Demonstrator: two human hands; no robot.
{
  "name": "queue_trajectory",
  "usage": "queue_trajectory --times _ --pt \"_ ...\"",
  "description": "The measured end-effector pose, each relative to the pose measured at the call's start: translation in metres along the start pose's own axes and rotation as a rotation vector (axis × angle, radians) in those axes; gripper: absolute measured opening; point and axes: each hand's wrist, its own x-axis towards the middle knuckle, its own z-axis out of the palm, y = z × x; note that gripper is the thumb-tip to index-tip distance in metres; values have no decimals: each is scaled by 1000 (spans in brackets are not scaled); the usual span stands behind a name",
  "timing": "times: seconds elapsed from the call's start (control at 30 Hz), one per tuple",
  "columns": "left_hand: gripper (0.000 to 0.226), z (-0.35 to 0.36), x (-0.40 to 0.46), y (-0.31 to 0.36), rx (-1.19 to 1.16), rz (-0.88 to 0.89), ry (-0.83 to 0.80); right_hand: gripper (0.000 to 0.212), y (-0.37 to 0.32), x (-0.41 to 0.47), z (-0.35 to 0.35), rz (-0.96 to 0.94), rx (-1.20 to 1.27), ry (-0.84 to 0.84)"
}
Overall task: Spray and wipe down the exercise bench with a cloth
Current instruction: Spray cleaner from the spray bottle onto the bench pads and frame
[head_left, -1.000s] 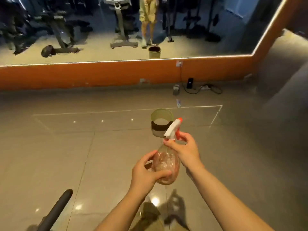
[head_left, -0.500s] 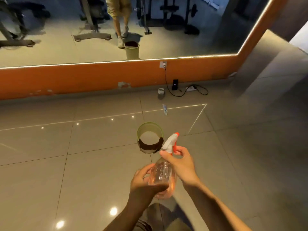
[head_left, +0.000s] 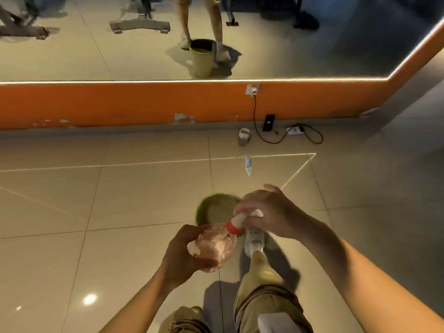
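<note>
spray bottle (head_left: 212, 248) tipped sideways, right hand (head_left: 269, 212) over nozzle (bucket (head_left: 206, 207) nearer)

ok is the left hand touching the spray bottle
Touching. The head view shows the left hand wrapped around the body of the spray bottle, fingers curled under it and thumb over it.

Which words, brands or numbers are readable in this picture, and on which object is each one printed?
No text can be read.
tube on the floor: blue printing, too small and blurred.
phone against the orange wall: a small lit mark, unreadable.
spray bottle, gripped by left hand and right hand: no label visible.
</note>
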Motion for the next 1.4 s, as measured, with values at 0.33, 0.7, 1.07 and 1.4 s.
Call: queue_trajectory --times 0.33,0.7,1.07,1.4 --pt "79 52 199 79 -98 -241 319 12 137 169 -56 -266 -28 135" --pt "56 65 203 60 -357 -604 693 17 230 245 -35 51 32 -56" --pt "32 173 258 -49 -469 -707 910 25 335 337 122 160 26 -206" --pt "19 273 388 -214 29 -515 1154 17 462 435 351 61 186 -202"
